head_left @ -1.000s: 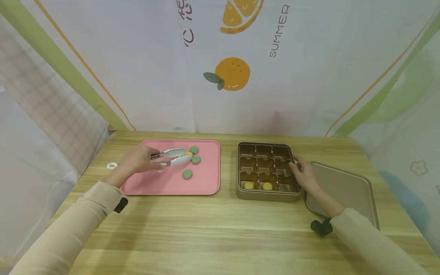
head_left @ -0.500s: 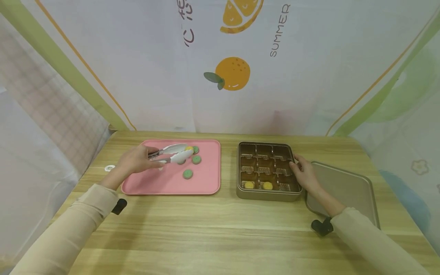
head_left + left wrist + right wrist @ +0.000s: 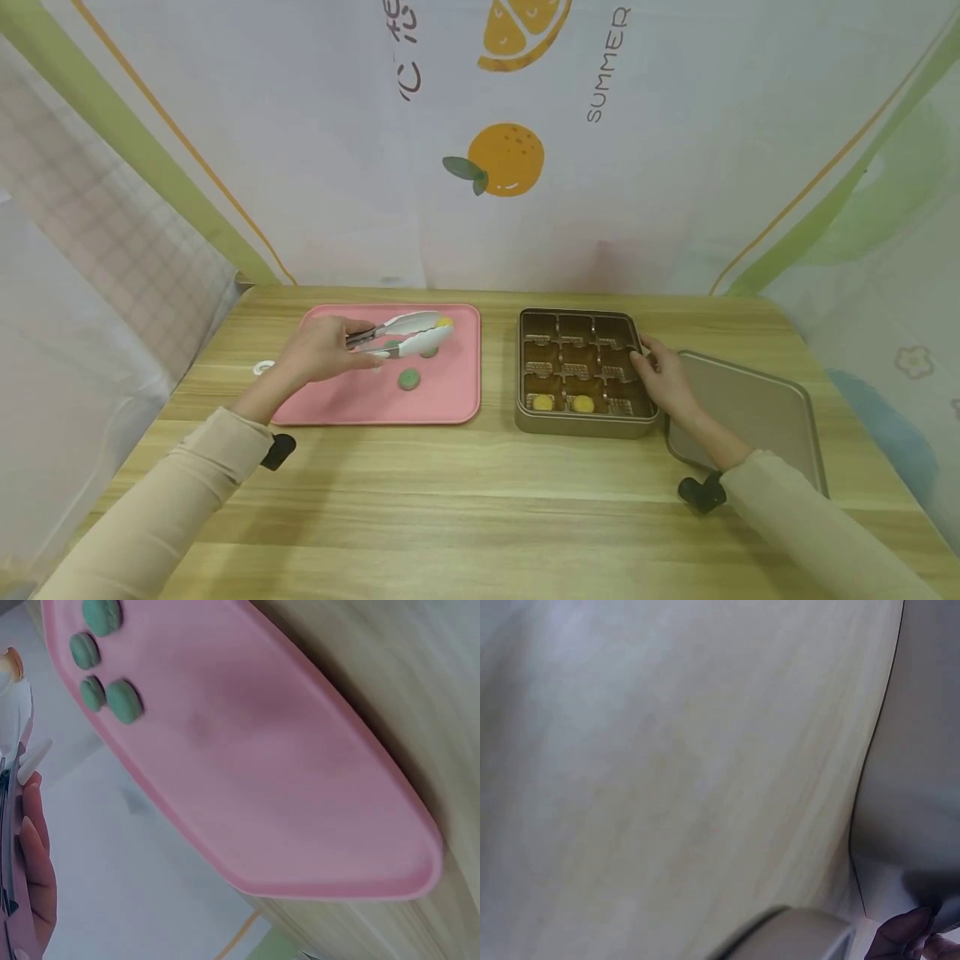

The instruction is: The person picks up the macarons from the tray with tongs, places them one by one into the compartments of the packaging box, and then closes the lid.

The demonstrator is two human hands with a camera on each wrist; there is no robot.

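Observation:
In the head view my left hand [image 3: 318,352] grips white-tipped tongs [image 3: 412,322], raised above the pink tray [image 3: 450,396]. A yellow macaron [image 3: 445,322] is caught between the tong tips. Below lie several green macarons [image 3: 408,379], partly hidden by the tongs; the left wrist view shows these green macarons [image 3: 103,616] grouped near one end of the tray. My right hand [image 3: 667,385] pinches the right rim of a bronze tin box [image 3: 585,427], thumb over the edge. Two yellow macarons [image 3: 542,402] sit in the box's front-row compartments, left and middle.
The tin's flat lid [image 3: 757,408] lies right of the box, partly beneath my right forearm. Wooden table surface [image 3: 450,508] extends in front of the tray and between tray and box. A printed cloth [image 3: 337,167] hangs along the back.
My left hand first closed the tongs on the yellow macaron among the green ones, then lifted it and moved right. The right hand and the box have stayed in place.

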